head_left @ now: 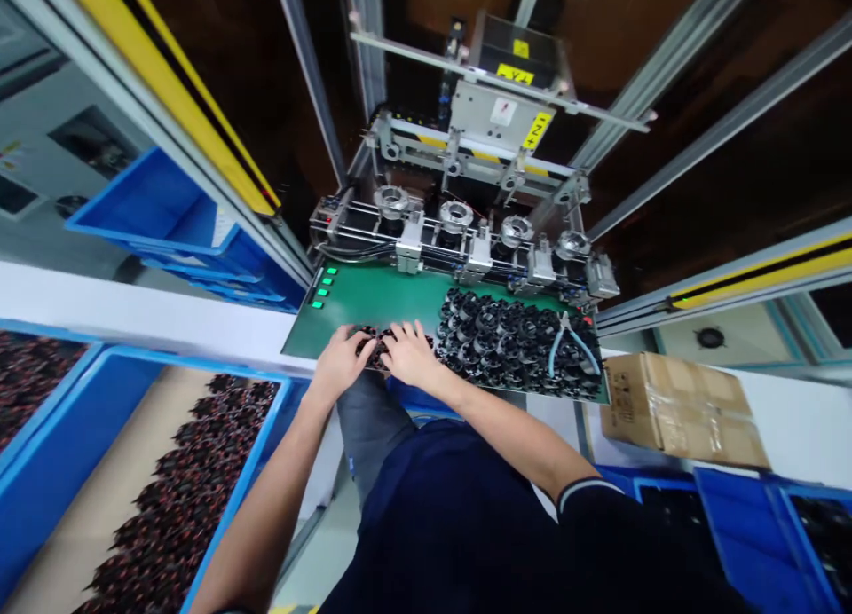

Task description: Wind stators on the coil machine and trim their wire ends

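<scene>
My left hand point(338, 362) is at the near edge of a green work surface point(373, 295), thumb and fingers bent around the left end of a small row of black-and-copper parts point(381, 346). Over the right part of that row lies my right hand point(409, 357), its fingers curved down onto the parts and partly hiding them. Just right of my hands, many black ring-like parts point(512, 339) stand packed together on the same surface. Pliers with light-blue handles point(564, 343) rest on top of them, jaws pointing away from me.
Behind the surface stands a machine with a row of several round metal fixtures point(456, 215). Blue bins of black-and-copper parts point(193, 472) are at my left, with stacked blue bins point(160, 206) farther back. A cardboard box point(685, 405) sits at right. Yellow-marked posts point(179, 90) flank the station.
</scene>
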The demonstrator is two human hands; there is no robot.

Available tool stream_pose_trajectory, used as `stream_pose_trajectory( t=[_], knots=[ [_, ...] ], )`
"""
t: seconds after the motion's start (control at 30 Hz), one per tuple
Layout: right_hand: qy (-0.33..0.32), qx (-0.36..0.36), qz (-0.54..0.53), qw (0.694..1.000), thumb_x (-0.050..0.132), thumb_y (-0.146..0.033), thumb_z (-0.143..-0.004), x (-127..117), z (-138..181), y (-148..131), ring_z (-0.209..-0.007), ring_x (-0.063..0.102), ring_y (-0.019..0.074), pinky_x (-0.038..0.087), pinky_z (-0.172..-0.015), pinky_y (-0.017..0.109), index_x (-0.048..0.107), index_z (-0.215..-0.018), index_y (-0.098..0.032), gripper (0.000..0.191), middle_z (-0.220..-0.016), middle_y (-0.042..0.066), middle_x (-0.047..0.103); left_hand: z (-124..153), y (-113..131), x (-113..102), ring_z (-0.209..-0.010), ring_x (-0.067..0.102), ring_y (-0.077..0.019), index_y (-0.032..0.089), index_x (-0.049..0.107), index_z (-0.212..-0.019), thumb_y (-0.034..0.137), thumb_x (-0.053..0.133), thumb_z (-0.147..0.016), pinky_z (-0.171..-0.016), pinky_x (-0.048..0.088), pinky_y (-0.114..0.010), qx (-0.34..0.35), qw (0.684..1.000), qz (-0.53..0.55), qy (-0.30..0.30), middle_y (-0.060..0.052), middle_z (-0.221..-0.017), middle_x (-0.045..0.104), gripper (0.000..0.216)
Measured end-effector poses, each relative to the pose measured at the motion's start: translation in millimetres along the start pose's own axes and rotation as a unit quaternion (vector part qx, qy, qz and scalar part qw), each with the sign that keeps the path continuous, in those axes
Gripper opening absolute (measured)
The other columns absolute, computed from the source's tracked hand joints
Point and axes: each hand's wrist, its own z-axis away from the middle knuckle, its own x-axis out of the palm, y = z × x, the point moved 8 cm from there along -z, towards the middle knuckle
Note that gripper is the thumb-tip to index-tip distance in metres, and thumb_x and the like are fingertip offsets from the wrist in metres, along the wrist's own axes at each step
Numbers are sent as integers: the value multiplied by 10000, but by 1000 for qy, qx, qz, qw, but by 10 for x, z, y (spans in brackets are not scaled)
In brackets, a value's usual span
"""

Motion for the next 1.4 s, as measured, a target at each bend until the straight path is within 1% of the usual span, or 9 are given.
stream_pose_trajectory(
  t=[0.17,0.33,0.47,0.6,0.8,0.97,1.07,1.2,1.4],
  knots=[
    [133,-51,-111,984,645,-452,-1204,-334,866,371,-1635,577,331,369,-1456,638,771,-1566,-261,429,-1728,156,684,114,435,-201,-1637,558,-453,222,746,-1497,580,592,-1144,-1398,463,-662,21,997,16,76,-256,-1718,556,526],
    [303,71,-75,947,671,-409,-1169,-759,1956,1336,-1526,646,367,506,-1334,660,865,-1352,-247,312,-1591,187,750,193,1502,-13,-1622,602,-378,309,802,-1475,527,701,-1155,-1360,545,-600,179,975,81,99,-179,-1758,596,401],
    [259,132,12,957,722,-339,-1127,-785,2142,1750,-1646,545,436,392,-1398,781,865,-1347,-247,279,-1732,188,666,57,2269,338,-1727,504,-438,301,851,-1437,462,766,-1125,-1409,496,-690,273,960,14,62,-186,-1826,571,362],
    [198,113,35,973,730,-288,-1116,-722,1999,1827,-1710,489,456,301,-1435,831,877,-1278,-228,227,-1803,178,617,-145,2557,530,-1759,467,-503,215,889,-1286,381,786,-1106,-1413,475,-750,276,959,-62,8,-228,-1862,536,265],
    [229,72,-31,970,747,-331,-1120,-978,2122,1824,-1666,537,449,397,-1389,793,859,-1167,-247,149,-1784,167,639,-105,2571,321,-1671,578,-429,281,871,-1088,416,817,-1097,-1355,539,-696,283,958,-27,31,-108,-1702,729,146],
    [303,69,-184,933,839,-500,-1054,-1629,2048,1984,-1090,787,301,668,-1052,522,765,-1333,-232,394,-1354,146,827,-336,2228,-363,-1193,811,-300,257,750,-1390,576,947,-974,-1100,681,-473,169,960,152,163,-93,-1295,864,560],
    [336,72,-236,909,930,-579,-915,-1989,1602,2198,-808,718,206,683,-904,468,733,-1458,-226,677,-1325,111,821,-781,2020,-828,-1135,818,-285,234,765,-1495,578,972,-892,-1100,664,-454,142,953,153,221,-79,-1268,874,725],
    [359,52,-235,902,937,-552,-869,-2188,716,2501,-765,690,170,671,-942,472,816,-1313,-215,570,-1344,97,802,-1598,1715,-1193,-1140,794,-293,192,864,-1314,554,962,-869,-1137,620,-463,133,951,86,266,-96,-1253,884,582],
    [292,106,-193,931,918,-365,-875,-1923,-128,2800,-1061,752,279,627,-1112,483,824,-1274,-150,463,-1253,147,811,-2378,1211,-895,-1115,768,-323,176,858,-1234,525,964,-850,-1139,599,-486,61,977,55,198,-124,-1164,859,530]
  ],
)
